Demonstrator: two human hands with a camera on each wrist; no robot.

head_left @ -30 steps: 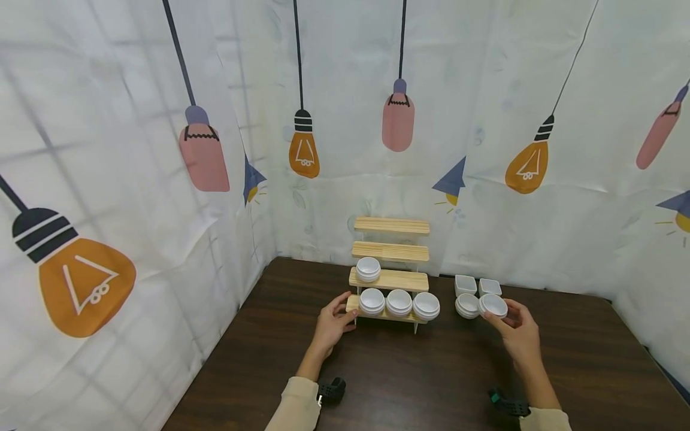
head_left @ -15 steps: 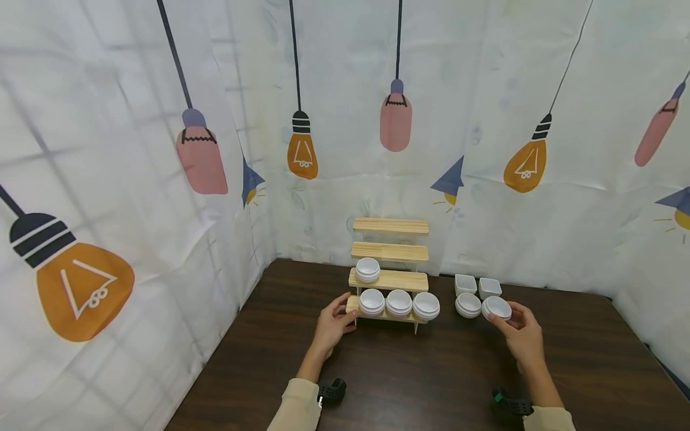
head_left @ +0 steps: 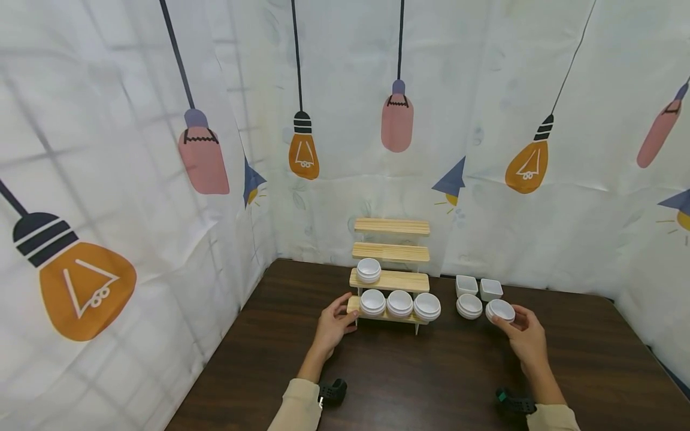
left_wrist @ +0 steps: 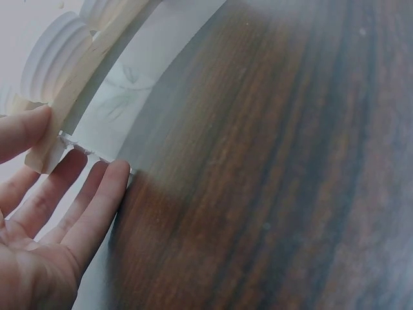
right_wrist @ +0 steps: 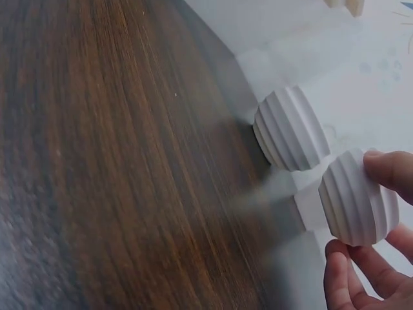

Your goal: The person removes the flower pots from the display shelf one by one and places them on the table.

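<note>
In the head view a tiered wooden stand (head_left: 392, 279) rises at the back of the table. My left hand (head_left: 330, 325) grips the left end of its lowest shelf, thumb on top and fingers beneath, as the left wrist view shows. Three white round ribbed bowls (head_left: 400, 303) line that shelf, and another round bowl (head_left: 369, 270) sits at the left of the second shelf. To the right, my right hand (head_left: 527, 336) pinches a white ribbed bowl (right_wrist: 355, 200) between thumb and fingers. A similar round bowl (head_left: 469, 306) stands just left of the held one.
Two small square white dishes (head_left: 466, 285) stand behind the round bowls at the right. The stand's two upper shelves (head_left: 392, 251) are bare wood. A white curtain (head_left: 345, 197) printed with lamps hangs along the back and left of the dark wooden table (head_left: 409, 377).
My right hand has shifted slightly right with its bowl, widening the gap to the neighbouring round bowl. My left hand keeps its grip on the stand.
</note>
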